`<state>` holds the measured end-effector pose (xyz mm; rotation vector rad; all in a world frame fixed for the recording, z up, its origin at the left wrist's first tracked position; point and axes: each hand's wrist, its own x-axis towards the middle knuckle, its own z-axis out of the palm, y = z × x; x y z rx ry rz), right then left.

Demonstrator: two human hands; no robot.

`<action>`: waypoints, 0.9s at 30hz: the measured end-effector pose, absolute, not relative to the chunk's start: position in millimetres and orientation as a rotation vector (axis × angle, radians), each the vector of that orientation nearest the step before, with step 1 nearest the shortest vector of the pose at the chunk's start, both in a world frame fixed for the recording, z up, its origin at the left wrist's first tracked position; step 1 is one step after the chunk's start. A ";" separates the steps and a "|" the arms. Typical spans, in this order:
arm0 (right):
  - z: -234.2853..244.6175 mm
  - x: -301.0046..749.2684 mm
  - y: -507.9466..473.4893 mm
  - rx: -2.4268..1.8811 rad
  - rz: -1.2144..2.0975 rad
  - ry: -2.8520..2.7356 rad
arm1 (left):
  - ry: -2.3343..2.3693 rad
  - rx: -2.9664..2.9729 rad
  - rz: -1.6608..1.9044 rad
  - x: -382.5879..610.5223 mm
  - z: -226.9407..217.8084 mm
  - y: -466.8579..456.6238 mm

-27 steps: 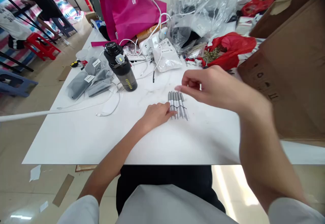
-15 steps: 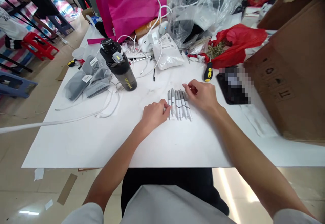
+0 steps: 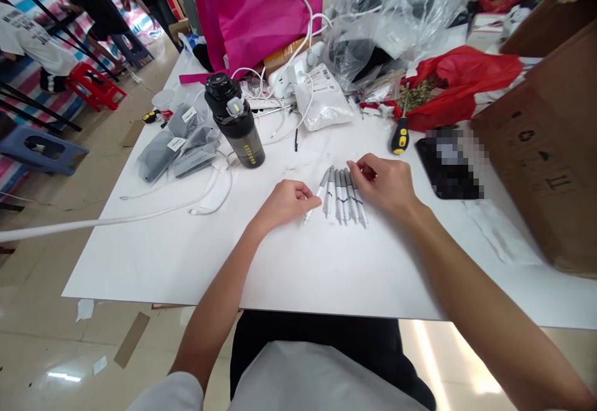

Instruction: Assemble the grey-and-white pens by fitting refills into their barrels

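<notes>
Six pens [image 3: 342, 196] grouped mid-table on white table [image 3: 153, 262]. Left to right: black bottle [image 3: 236, 130] upright, white cable [image 3: 212, 190] beside it; left hand [image 3: 283, 203], fingers loosely curled, fingertips [image 3: 303, 194] just beside slanted pen [image 3: 318, 194], contact unclear; five pens [image 3: 346, 196] side by side; right hand [image 3: 385, 184], fingers narrow over pen tops, grip unclear; screwdriver [image 3: 400, 136] beyond, near red bag [image 3: 461, 84].

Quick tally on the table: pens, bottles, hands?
Pens: 6
Bottles: 1
Left hand, right hand: 2
Total: 9
</notes>
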<state>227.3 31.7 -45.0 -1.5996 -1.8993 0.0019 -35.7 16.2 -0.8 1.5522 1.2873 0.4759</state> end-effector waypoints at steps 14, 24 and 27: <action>-50.2 221.0 28.2 -1.468 0.028 -1.928 | 0.697 1.193 1.289 -38.5 6.4 19.3; -38.7 199.6 10.7 -1.185 0.251 -2.125 | 0.727 1.367 1.018 -28.8 -5.5 12.4; -40.3 194.9 8.4 -1.163 0.242 -2.240 | 0.762 1.392 0.982 -23.2 -10.3 9.4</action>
